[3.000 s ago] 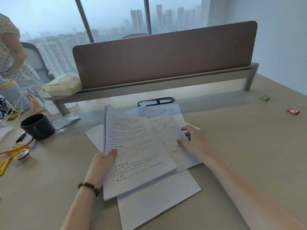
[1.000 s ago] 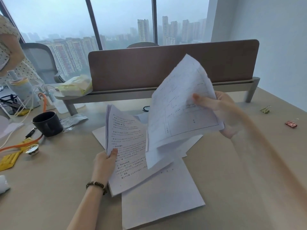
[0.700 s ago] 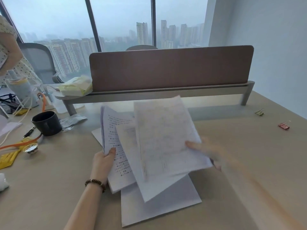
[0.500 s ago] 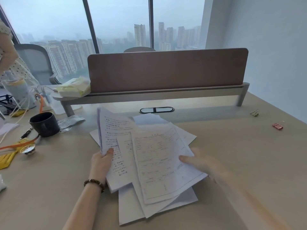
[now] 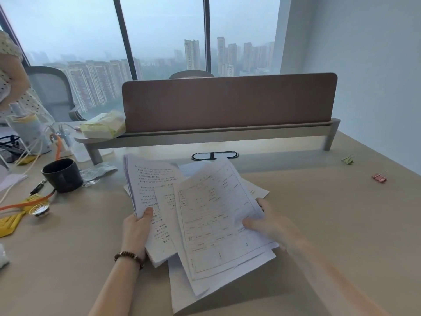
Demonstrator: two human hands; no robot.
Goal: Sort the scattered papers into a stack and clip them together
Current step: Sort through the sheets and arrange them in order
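Observation:
My left hand (image 5: 136, 229) grips a thick bundle of printed papers (image 5: 150, 183) by its lower left edge, thumb on top. My right hand (image 5: 266, 222) pinches a couple of printed form sheets (image 5: 218, 215) at their right edge, laid askew over the bundle. More white sheets (image 5: 257, 192) lie flat underneath on the beige desk (image 5: 319, 224); one blank sheet (image 5: 182, 293) sticks out toward me. A pink binder clip (image 5: 379, 178) and a green binder clip (image 5: 348, 159) lie far right on the desk, away from both hands.
A dark mug (image 5: 62, 174) stands at the left with crumpled plastic (image 5: 98, 172), an orange cable (image 5: 25, 202) and yellow items beside it. A brown divider panel (image 5: 227, 101) closes off the back. A person in a dotted top (image 5: 11, 76) stands far left.
My right hand lifted the form sheets off the desk, swung them over, and lowered them onto the bundle in my left hand. The left hand has kept its grip throughout.

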